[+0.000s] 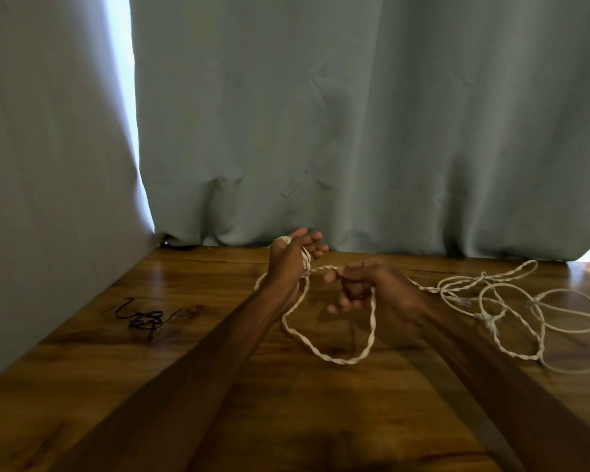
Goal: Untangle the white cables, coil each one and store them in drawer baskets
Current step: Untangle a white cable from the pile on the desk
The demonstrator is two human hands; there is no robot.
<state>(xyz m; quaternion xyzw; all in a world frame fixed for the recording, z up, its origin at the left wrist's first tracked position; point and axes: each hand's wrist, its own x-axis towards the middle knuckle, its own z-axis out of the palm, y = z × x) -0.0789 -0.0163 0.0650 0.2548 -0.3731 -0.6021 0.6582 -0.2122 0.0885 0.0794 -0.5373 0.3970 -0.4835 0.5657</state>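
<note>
Head view, nearest: two bare forearms reach away from the camera over a glossy wooden tabletop [82, 369].
Hanging loop: a twisted white cable [338, 361] sags in a long loop between the two hands, and its lowest part lies on the tabletop just nearer than they are.
Grip of the right hand [365, 284]: the fingers curl round the white cable and pinch it near the fingertips. One strand drops from this hand into the loop and another trails off to the right.
Grip of the left hand [288, 257]: held upright, a little farther off and to the left of the right hand. The fingers are nearly straight and spread, and several turns of the white cable are wound round the palm. A short taut stretch of cable joins the two hands.
Right side: a loose tangle [486, 317] of white cables lies spread in wide loops on the tabletop, with the trailing strand running into it. How many cables it holds I cannot tell.
Left side: a small black cable [143, 320] lies bunched on the tabletop, well apart from the hands.
Far: a grey-blue curtain [355, 131] hangs down to the far edge of the tabletop, with bright light in a gap at the upper left.
</note>
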